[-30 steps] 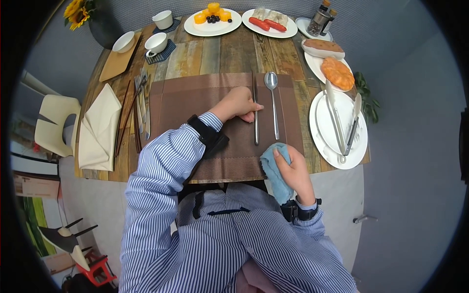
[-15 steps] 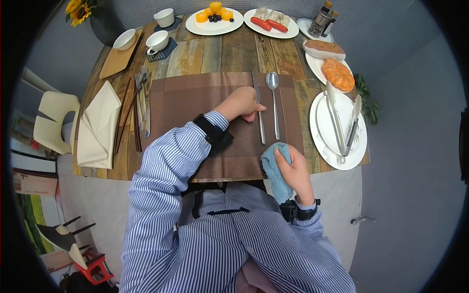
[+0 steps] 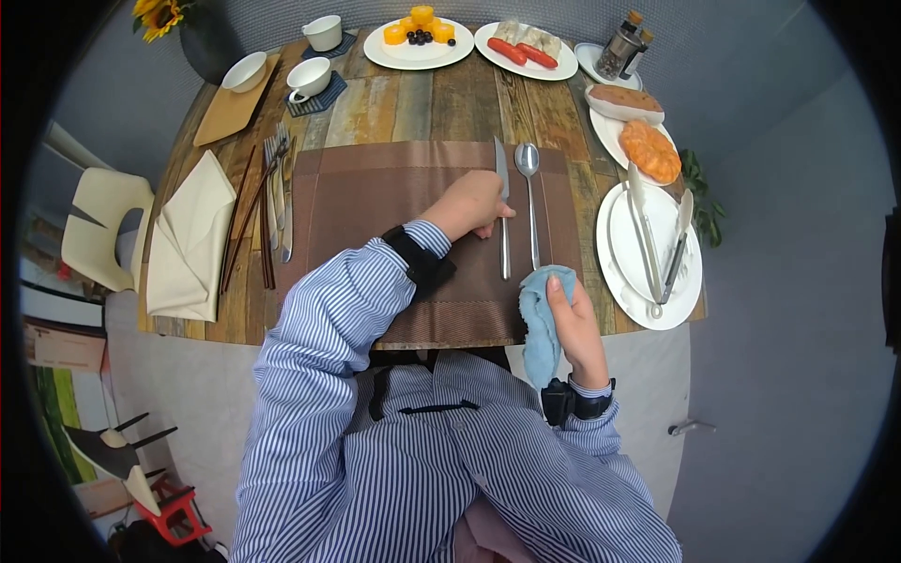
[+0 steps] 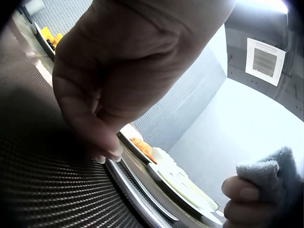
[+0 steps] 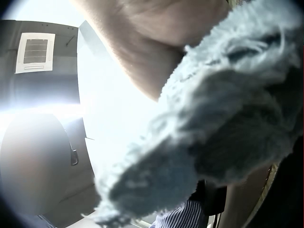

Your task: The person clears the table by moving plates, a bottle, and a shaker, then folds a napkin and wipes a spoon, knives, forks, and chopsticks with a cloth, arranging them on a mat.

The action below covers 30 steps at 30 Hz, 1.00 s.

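My left hand [image 3: 469, 204] pinches a table knife [image 3: 505, 255] near the middle of its length, and the knife lies along the right part of the brown placemat [image 3: 375, 202]. In the left wrist view the fingertips [image 4: 114, 153] meet at the metal handle, close over the woven mat. A spoon [image 3: 533, 211] lies just right of the knife, bowl away from me. My right hand [image 3: 579, 330] grips a light blue cloth [image 3: 538, 333] at the table's front edge, thumb on top. The fuzzy cloth fills much of the right wrist view.
Left of the mat lie forks [image 3: 272, 188], chopsticks [image 3: 235, 225] and a folded cream napkin [image 3: 192, 244]. At right, oval plates [image 3: 615, 281] carry tongs [image 3: 648, 235]. Food plates [image 3: 375, 56], white cups [image 3: 310, 75] and a pepper grinder [image 3: 619, 52] stand along the back.
My left hand has shifted the knife slightly right, toward the spoon, and its blade face now shows. The right hand and cloth have moved a little right and up.
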### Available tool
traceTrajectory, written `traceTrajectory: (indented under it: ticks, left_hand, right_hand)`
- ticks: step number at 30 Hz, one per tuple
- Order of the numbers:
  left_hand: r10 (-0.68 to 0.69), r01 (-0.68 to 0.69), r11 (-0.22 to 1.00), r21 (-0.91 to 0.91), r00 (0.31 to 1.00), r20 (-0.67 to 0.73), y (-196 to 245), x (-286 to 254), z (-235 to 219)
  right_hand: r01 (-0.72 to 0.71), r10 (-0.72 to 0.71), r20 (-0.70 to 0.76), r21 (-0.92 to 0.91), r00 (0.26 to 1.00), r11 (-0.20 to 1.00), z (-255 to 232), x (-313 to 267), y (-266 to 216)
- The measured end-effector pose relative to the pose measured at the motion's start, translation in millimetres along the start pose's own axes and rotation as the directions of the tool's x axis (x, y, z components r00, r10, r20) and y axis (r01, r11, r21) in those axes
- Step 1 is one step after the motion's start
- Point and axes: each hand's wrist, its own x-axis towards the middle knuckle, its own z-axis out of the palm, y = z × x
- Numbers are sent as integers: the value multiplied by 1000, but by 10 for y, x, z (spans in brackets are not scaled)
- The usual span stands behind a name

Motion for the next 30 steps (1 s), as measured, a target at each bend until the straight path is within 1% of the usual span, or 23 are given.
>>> traceTrajectory:
  ticks: [1, 3, 4, 5, 6, 7, 8, 10, 11, 12, 14, 16, 18, 19, 20, 21, 22, 23, 24, 25, 27, 28, 30]
  left_hand:
    - [5, -5, 999, -43, 1000, -12, 1, -19, -2]
    - [11, -12, 997, -74, 1000, -17, -25, -21, 16]
    - [16, -18, 994, -103, 1000, -18, -37, -22, 19]
    - [17, -19, 994, -104, 1000, -26, -54, -34, 19]
    - [39, -48, 987, -154, 997, -66, -47, -85, 10]
    - [58, -78, 976, -202, 993, -107, -41, -143, -1]
    - [53, -77, 977, -200, 992, -118, -52, -200, -19]
    - [100, -162, 927, -338, 976, -195, -101, -371, -96]
    - [103, -176, 905, -387, 974, -203, -143, -486, -140]
    - [76, -157, 913, -377, 972, -222, -168, -650, -219]
    - [33, -122, 911, -394, 974, -226, -209, -975, -379]
    - [-29, -70, 919, -387, 969, -245, -395, -1246, -507]
    - [-81, -37, 962, -272, 908, -410, -662, -1480, -629]
    - [-101, 46, 991, -123, 870, -483, -742, -1618, -736]
    - [-149, 116, 989, -95, 838, -526, -843, -1740, -831]
    - [-39, 175, 974, 144, 755, -655, -1003, -1817, -889]
    - [105, 260, 895, 362, 666, -738, -1103, -1883, -935]
    - [102, 264, 895, 361, 665, -740, -1183, -1942, -960]
    - [20, 349, 870, 348, 680, -733, -1209, -2003, -988]
    - [-65, 432, 838, 335, 688, -723, -1226, -2040, -997]
    - [-79, 457, 811, 365, 704, -706, -1290, -2030, -950]
    - [-91, 478, 784, 397, 720, -688, -1314, -2019, -924]
    - [-68, 467, 777, 422, 729, -682, -1323, -1992, -868]
  right_hand:
    - [2, -2, 1, -3, 1000, 1000, 26, 3, -23]
    - [-15, 29, -112, 125, 993, 992, 101, 8, -99]
    - [-12, 25, -108, 121, 994, 993, 112, 3, -154]
    - [-71, 67, 24, 400, 997, 914, 112, 3, -217]
    - [-159, 69, 165, 634, 984, 757, 107, 15, -258]
    - [-203, -40, 295, 741, 955, 640, 77, 74, -203]
    - [-207, -45, 306, 738, 951, 642, 80, 95, -207]
    - [-334, 30, 337, 912, 941, 239, 189, 147, -265]
    - [-401, -62, 405, 914, 912, 60, 241, 192, -247]
    - [-437, -76, 432, 898, 899, -61, 302, 209, -259]
    - [-387, -36, 386, 922, 922, 2, 480, 224, -421]
    - [-405, -67, 401, 912, 914, -59, 593, 289, -351]
    - [-405, -32, 404, 911, 914, -73, 697, 315, -317]
    - [-412, -35, 411, 908, 911, -78, 746, 330, -318]
    - [-415, -16, 417, 899, 909, -141, 790, 343, -321]
    - [-415, 6, 424, 887, 905, -202, 826, 352, -321]
    - [-419, 6, 429, 885, 903, -203, 850, 378, -277]
    - [-420, -63, 415, 903, 907, -89, 861, 426, -192]
    - [-407, -134, 407, 913, 904, 26, 869, 460, -141]
    - [-410, -133, 409, 912, 903, 27, 850, 455, -106]
    - [-197, 55, 194, 857, 979, 476, 799, 419, -52]
    - [-196, 56, 193, 856, 980, 478, 789, 452, -22]
    - [-295, 100, 278, 896, 955, 331, 783, 511, 29]
